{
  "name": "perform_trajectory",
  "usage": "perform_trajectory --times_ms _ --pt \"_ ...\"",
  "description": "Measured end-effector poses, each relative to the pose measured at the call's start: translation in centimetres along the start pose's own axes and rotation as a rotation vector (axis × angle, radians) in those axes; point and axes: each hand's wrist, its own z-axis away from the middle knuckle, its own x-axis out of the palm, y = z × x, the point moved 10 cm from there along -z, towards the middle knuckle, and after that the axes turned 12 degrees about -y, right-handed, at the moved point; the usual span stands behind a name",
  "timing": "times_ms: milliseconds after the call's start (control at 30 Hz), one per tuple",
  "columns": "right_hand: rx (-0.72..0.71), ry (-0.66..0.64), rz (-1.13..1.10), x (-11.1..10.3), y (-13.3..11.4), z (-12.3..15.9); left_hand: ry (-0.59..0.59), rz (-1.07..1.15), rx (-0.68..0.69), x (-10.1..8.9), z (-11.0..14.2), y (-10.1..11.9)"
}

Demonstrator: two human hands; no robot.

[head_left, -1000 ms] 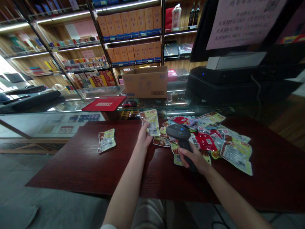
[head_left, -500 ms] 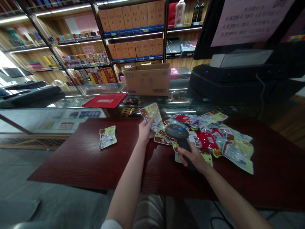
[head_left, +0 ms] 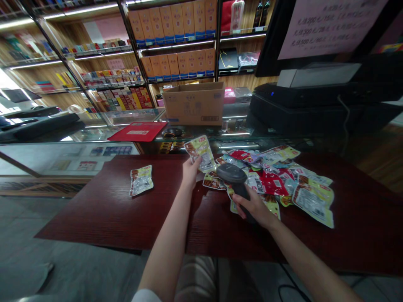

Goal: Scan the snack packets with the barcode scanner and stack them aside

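Note:
My left hand (head_left: 190, 169) pinches a yellow snack packet (head_left: 199, 152) and holds it up, tilted, above the dark red table (head_left: 103, 209). My right hand (head_left: 254, 206) grips the handle of a black barcode scanner (head_left: 233, 175), whose head sits just right of the held packet. A pile of several red and yellow snack packets (head_left: 285, 180) lies on the table behind and to the right of the scanner. One more yellow packet (head_left: 141, 179) lies alone on the left part of the table.
A glass counter (head_left: 132, 121) runs behind the table with a cardboard box (head_left: 194, 103), a red pad (head_left: 137, 131) and a black register with a paper notice (head_left: 317, 96). Shelves of boxed goods (head_left: 176, 42) fill the back wall.
My left hand has lifted the yellow packet a little and tilted it towards the scanner. The scanner's blue light no longer shows. The view has shifted slightly.

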Motion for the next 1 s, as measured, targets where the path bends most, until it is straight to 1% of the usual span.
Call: perform_trajectory --times_ms 133,233,267,333,400,467,567,667,733,800,867,1000 --pt "-0.006 -0.002 -0.045 0.0 0.2 0.0 0.005 -0.015 -0.017 -0.6 0.1 -0.2" --pt "-0.011 -0.016 -0.084 0.2 0.4 0.1 0.037 -0.056 -0.068 -2.1 0.3 -0.4" --pt "-0.012 -0.022 -0.095 0.2 0.5 0.1 0.057 -0.081 -0.067 -2.9 0.4 -0.1" --pt "-0.013 -0.033 -0.113 0.4 0.6 0.1 0.107 -0.157 -0.028 -4.9 0.7 1.2" --pt "-0.014 -0.038 -0.118 0.5 0.6 0.1 0.167 -0.271 0.019 -7.5 1.3 2.9" --pt "-0.016 -0.042 -0.116 0.7 0.4 0.0 0.240 -0.429 0.034 -10.4 1.9 4.8" --pt "-0.027 -0.052 -0.132 1.2 -0.3 -0.3 0.372 -0.714 0.007 -14.8 3.3 7.7" --pt "-0.036 -0.075 -0.163 1.8 -0.8 -0.6 0.498 -0.965 -0.061 -18.3 4.9 10.2" --pt "-0.042 -0.093 -0.175 2.1 -0.9 -0.8 0.544 -1.106 -0.125 -20.0 6.0 11.2" --pt "-0.048 -0.098 -0.178 2.2 -0.7 -0.8 0.549 -1.205 -0.186 -21.1 6.8 11.6" --pt "-0.054 -0.087 -0.181 2.0 -0.5 -0.8 0.556 -1.246 -0.226 -22.0 7.5 11.8" --pt "-0.071 -0.068 -0.210 1.6 -0.4 -0.6 0.619 -1.268 -0.285 -23.4 8.2 12.1"
